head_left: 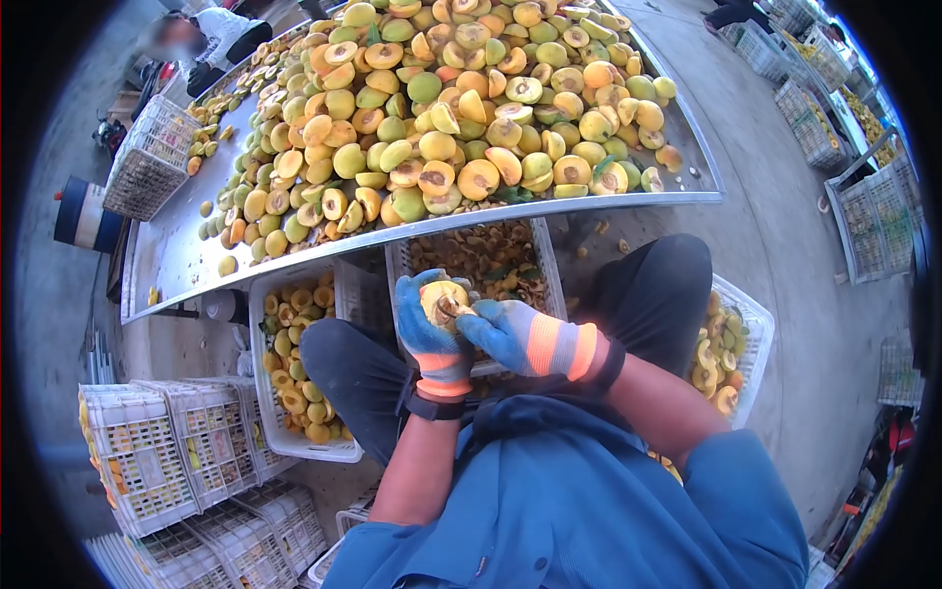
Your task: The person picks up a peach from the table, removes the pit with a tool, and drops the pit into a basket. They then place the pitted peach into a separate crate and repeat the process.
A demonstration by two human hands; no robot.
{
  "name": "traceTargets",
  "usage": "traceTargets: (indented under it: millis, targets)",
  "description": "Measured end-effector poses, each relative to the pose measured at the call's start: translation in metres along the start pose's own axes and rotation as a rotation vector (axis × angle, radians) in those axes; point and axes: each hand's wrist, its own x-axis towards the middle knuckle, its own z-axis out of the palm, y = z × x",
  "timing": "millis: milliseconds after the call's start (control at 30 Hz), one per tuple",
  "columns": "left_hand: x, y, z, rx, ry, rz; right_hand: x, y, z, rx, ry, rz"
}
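In my gloved left hand (pixel 432 334), held in front of my lap, is a cut yellow peach half (pixel 444 302) with its brownish inner side showing. My right hand (pixel 518 339), in a matching blue and orange glove, meets it from the right. Its fingers are closed at the fruit's cut side, and whatever they grip is hidden. Below both hands sits a crate of brownish scraps and pits (pixel 486 260). A metal-edged table (pixel 432 225) beyond is heaped with peaches (pixel 432 118), many cut in half.
Crates of peach halves stand by my left leg (pixel 302 363) and right leg (pixel 731 344). White crates (pixel 147 452) are stacked at lower left. Another crate (pixel 152 157) leans by the table's left end. A person (pixel 221 39) sits at far left. More crates (pixel 810 123) line the right.
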Motion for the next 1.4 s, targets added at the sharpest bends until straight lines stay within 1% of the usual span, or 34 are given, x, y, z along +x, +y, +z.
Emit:
traceTargets:
  millis: [33, 100, 167, 233, 300, 333, 400, 533, 567, 633, 733, 833, 867, 933, 967, 1033, 1067, 1100, 1133, 1167, 1200, 1233, 1267, 1300, 1333, 1367, 1400]
  targets:
    - [0.000, -0.007, -0.001, 0.162, 0.010, 0.123, 0.000, 0.001, -0.001, 0.048, -0.015, 0.010]
    - [-0.002, -0.015, -0.003, 0.122, 0.006, 0.018, -0.002, 0.004, 0.003, 0.118, -0.021, 0.035]
    - [-0.007, -0.014, -0.001, 0.216, 0.047, -0.010, -0.003, 0.010, 0.009, 0.159, -0.008, 0.062]
    - [-0.011, 0.002, 0.006, 0.446, 0.130, 0.043, -0.003, 0.014, 0.013, 0.161, -0.044, 0.016]
    - [-0.012, 0.004, 0.007, 0.356, 0.124, 0.020, -0.003, 0.016, 0.015, 0.315, -0.087, 0.072]
    - [-0.014, 0.004, 0.008, 0.310, 0.120, 0.006, -0.004, 0.015, 0.014, 0.469, -0.111, 0.153]
    - [-0.015, 0.002, 0.007, 0.310, 0.057, 0.069, -0.005, 0.010, 0.010, 0.666, -0.150, 0.311]
    - [-0.012, -0.009, 0.001, 0.253, -0.096, 0.195, -0.007, -0.019, -0.010, 0.838, -0.216, 0.600]
    - [-0.011, -0.007, -0.001, 0.148, -0.141, 0.098, -0.008, -0.023, -0.013, 0.882, -0.232, 0.667]
    - [-0.010, 0.007, -0.004, -0.062, -0.226, -0.098, -0.011, -0.009, -0.007, 1.014, -0.275, 0.707]
    - [-0.012, 0.005, -0.002, -0.510, -0.225, -0.417, -0.016, -0.015, -0.008, 1.202, -0.337, 0.752]
    - [-0.009, 0.012, 0.001, -0.671, -0.173, -0.615, -0.019, -0.013, -0.010, 1.380, -0.359, 0.733]
    - [-0.005, 0.016, -0.001, -0.662, -0.196, -0.640, -0.018, -0.010, -0.007, 1.440, -0.363, 0.713]
    - [0.003, 0.028, 0.002, -0.661, -0.247, -0.693, -0.020, 0.002, -0.006, 1.702, -0.486, 0.622]
    - [0.004, 0.037, 0.001, -0.619, -0.222, -0.723, -0.020, 0.006, 0.000, 1.840, -0.558, 0.568]
    - [0.010, 0.054, -0.003, -0.527, -0.156, -0.770, -0.015, -0.003, 0.001, 1.771, -0.509, 0.560]
    - [0.018, 0.043, -0.016, -0.708, -0.017, -0.855, -0.015, -0.006, 0.000, 1.735, -0.481, 0.557]
    - [0.020, 0.038, -0.034, -0.374, -0.193, -0.477, -0.015, -0.007, -0.001, 1.694, -0.472, 0.549]
    - [0.023, 0.034, -0.051, 0.357, -0.212, -0.001, -0.016, -0.007, -0.002, 1.655, -0.464, 0.541]
    - [0.025, 0.029, -0.069, 0.776, -0.006, 0.332, -0.016, -0.009, -0.002, 1.617, -0.456, 0.531]
    - [0.030, 0.038, -0.091, 0.889, 0.055, 0.294, -0.014, -0.016, -0.006, 1.295, -0.359, 0.589]
    - [0.036, -0.010, -0.133, 0.722, 0.278, 0.362, -0.013, -0.011, 0.002, 0.823, -0.269, 0.529]
    - [0.044, 0.001, -0.163, 0.972, 0.279, 0.479, -0.017, -0.007, 0.010, 0.334, -0.152, 0.482]
    - [0.064, -0.048, -0.238, 0.232, 0.349, -0.144, -0.021, 0.000, 0.017, -0.151, -0.031, 0.416]
    - [0.072, -0.029, -0.236, 0.624, 0.315, -0.043, -0.021, 0.014, 0.022, -0.123, -0.103, 0.541]
    - [0.081, -0.007, -0.231, 1.021, 0.334, 0.065, -0.024, 0.018, 0.027, -0.129, -0.104, 0.549]
    - [0.087, 0.010, -0.208, 0.991, 0.319, 0.099, -0.027, 0.019, 0.030, -0.141, -0.107, 0.556]
